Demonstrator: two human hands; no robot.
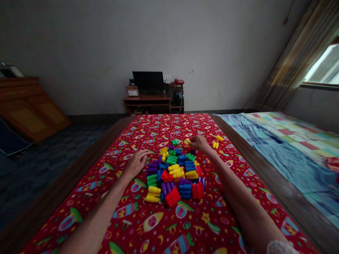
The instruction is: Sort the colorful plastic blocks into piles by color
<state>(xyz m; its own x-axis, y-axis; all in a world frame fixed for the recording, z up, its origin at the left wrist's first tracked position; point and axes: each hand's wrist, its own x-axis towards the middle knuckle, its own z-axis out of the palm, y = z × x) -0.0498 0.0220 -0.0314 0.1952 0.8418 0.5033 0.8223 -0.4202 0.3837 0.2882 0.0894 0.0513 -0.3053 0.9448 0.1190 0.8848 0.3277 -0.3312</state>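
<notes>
A heap of plastic building blocks in yellow, blue, green, purple and red lies on the red patterned cloth. My right hand reaches over the far side of the heap, its fingers pinched on a yellow block. Two loose yellow blocks lie just right of that hand. My left hand rests on the cloth at the heap's left edge, fingers loosely curled, holding nothing that I can see.
The cloth covers a long wooden table. A bed with a checked sheet runs along the right. A desk with a monitor stands at the far wall. A wooden cabinet leans at the left.
</notes>
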